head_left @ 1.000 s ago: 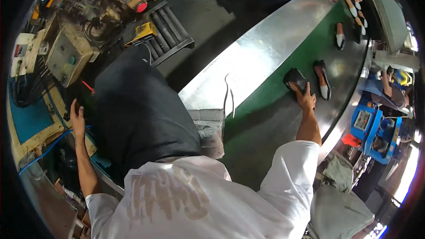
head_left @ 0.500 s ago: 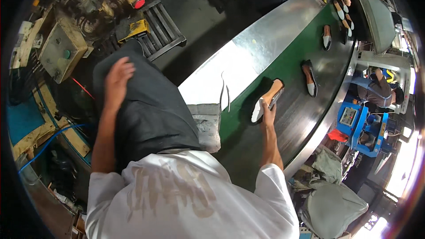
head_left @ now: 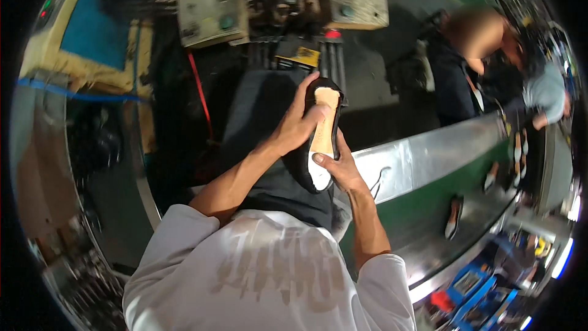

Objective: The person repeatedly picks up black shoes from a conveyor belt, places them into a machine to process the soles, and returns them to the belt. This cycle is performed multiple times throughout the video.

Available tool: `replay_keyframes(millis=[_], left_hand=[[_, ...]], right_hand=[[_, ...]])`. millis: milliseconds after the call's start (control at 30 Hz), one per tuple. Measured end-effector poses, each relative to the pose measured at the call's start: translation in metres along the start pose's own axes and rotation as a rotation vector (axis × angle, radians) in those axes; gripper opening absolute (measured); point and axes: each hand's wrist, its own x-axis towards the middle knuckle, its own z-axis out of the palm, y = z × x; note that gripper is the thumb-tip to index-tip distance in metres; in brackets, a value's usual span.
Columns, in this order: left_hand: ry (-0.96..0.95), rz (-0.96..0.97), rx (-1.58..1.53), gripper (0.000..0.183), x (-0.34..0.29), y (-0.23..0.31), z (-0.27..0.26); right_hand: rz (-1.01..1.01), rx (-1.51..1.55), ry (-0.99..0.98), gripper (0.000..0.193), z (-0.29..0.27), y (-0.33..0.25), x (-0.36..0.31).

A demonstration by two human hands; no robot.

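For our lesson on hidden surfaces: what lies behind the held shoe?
Dark trousers show left of the shoe. Covered, so unseen: the shoe's far side and parts of the left hand and right hand.

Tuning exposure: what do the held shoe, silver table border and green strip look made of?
Shoe: dull tan panel suggests board; black rim maybe leather, too dark to tell.
Border: polished sheet metal, by its bright reflections.
Strip: matte rubber or plastic, probably; little glare.
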Motion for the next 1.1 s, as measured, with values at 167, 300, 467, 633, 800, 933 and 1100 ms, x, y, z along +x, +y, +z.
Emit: replay_keyframes(millis=[167,300,467,633,800,933,1100], left_hand=[[0.356,-0.099,-0.165,0.06,-0.015,-0.027,-0.039],[0.525,-0.237,-0.147,0.052,-0.02,-0.054,-0.054],[0.277,0.006,0.257,0.044,0.001,-0.051,-0.096],[0.181,0.071,0.473,0.027,0.025,-0.045,-0.093],[0.257,0.181,0.501,0.022,0.024,-0.039,-0.068],[0.194,0.173,0.415,0.025,0.021,-0.044,-0.075],[0.083,0.168,0.373,0.026,0.024,-0.036,-0.062]], right_hand=[[0.148,-0.152,-0.185,0.107,0.032,-0.038,0.034],[-0.238,-1.004,-0.067,0.106,0.05,-0.04,0.004],[-0.447,-1.438,-0.074,0.089,0.065,-0.024,-0.014],[-0.481,-1.456,-0.061,0.096,0.061,-0.002,-0.014],[-0.459,-1.417,0.055,0.092,0.076,0.016,-0.024],[-0.418,-0.928,0.131,0.077,0.061,0.009,-0.012],[0.161,0.048,0.117,0.07,0.017,-0.009,0.075]])
